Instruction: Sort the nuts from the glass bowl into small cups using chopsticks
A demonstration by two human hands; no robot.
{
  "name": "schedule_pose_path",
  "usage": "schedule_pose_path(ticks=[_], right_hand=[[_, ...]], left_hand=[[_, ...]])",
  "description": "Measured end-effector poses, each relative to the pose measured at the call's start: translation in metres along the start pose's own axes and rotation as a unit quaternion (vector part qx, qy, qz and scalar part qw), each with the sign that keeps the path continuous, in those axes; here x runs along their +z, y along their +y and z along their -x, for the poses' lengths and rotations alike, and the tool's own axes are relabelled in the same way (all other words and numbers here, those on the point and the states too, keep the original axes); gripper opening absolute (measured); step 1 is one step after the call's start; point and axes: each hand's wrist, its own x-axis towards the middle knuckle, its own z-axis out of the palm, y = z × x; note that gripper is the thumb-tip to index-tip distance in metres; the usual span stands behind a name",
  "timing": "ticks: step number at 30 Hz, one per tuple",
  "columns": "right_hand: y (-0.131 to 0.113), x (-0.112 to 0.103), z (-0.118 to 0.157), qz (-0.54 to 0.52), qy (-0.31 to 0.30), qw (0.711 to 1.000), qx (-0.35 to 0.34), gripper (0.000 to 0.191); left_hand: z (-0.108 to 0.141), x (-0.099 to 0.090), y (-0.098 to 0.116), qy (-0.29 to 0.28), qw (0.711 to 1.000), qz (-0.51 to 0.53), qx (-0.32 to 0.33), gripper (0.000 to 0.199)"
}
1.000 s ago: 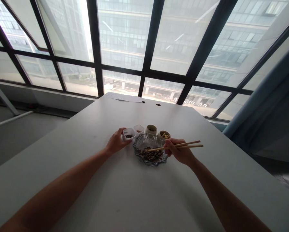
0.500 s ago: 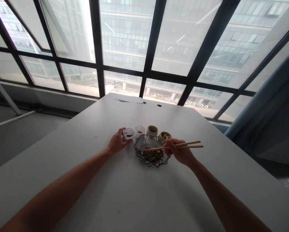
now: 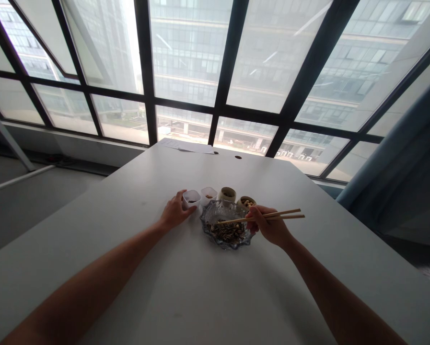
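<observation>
My left hand (image 3: 176, 211) grips a small white cup (image 3: 192, 203) by its sides, with a few dark bits inside. My right hand (image 3: 268, 224) holds a pair of wooden chopsticks (image 3: 284, 214), their tips down in a scalloped glass bowl (image 3: 204, 227). Dark striped seeds (image 3: 229, 233), which look like sunflower seeds, fill the bowl's near part. Behind the bowl stand a second white cup (image 3: 209, 192) with some light bits, a greenish cup (image 3: 227, 192), and another cup of pale nuts (image 3: 247, 202) beside my right fingers. Whether the tips pinch a seed is too small to tell.
Everything stands on a white table (image 3: 164, 297). Sheets of paper (image 3: 188, 145) lie at its far edge, close to two dark round holes. Beyond are large windows with black frames, and a blue curtain (image 3: 390, 139) hangs at the right.
Almost nothing differs. The whole view has shifted very slightly; both hands keep their grips, and the chopstick tips stay in the bowl.
</observation>
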Motion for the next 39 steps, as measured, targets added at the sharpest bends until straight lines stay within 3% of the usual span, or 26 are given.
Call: schedule_pose_path(ticks=[4,9,19,21,24,28,32,34,39], right_hand=[[0.014,-0.006,-0.004,-0.076,0.081,0.993,0.034,0.056],[0.038,-0.021,-0.01,-0.188,0.166,0.965,0.079,0.057],[0.042,-0.02,-0.008,-0.182,0.168,0.966,0.078,0.056],[0.042,-0.019,-0.008,-0.182,0.166,0.966,0.076,0.057],[0.043,-0.02,-0.009,-0.199,0.168,0.963,0.074,0.056],[0.045,-0.021,-0.011,-0.206,0.171,0.961,0.073,0.057],[0.043,-0.021,-0.011,-0.203,0.163,0.963,0.069,0.058],[0.042,-0.02,-0.012,-0.212,0.169,0.96,0.065,0.058],[0.044,-0.019,-0.019,-0.27,0.21,0.937,0.065,0.055]], left_hand=[[0.0,0.0,-0.001,0.004,1.0,-0.009,-0.001,0.072],[-0.001,0.002,-0.003,0.012,1.0,-0.009,0.006,0.07],[-0.001,0.0,-0.002,0.034,0.999,-0.026,-0.019,0.076],[-0.003,-0.005,0.001,0.059,0.998,-0.035,-0.001,0.077],[-0.011,-0.013,0.016,0.074,0.992,-0.063,0.077,0.07],[-0.031,-0.011,0.047,0.004,0.984,-0.109,0.142,0.065],[-0.051,0.002,0.069,-0.077,0.985,-0.123,0.089,0.064],[-0.056,0.006,0.074,-0.09,0.986,-0.12,0.07,0.065],[-0.05,0.007,0.072,-0.011,0.99,-0.094,0.107,0.069]])
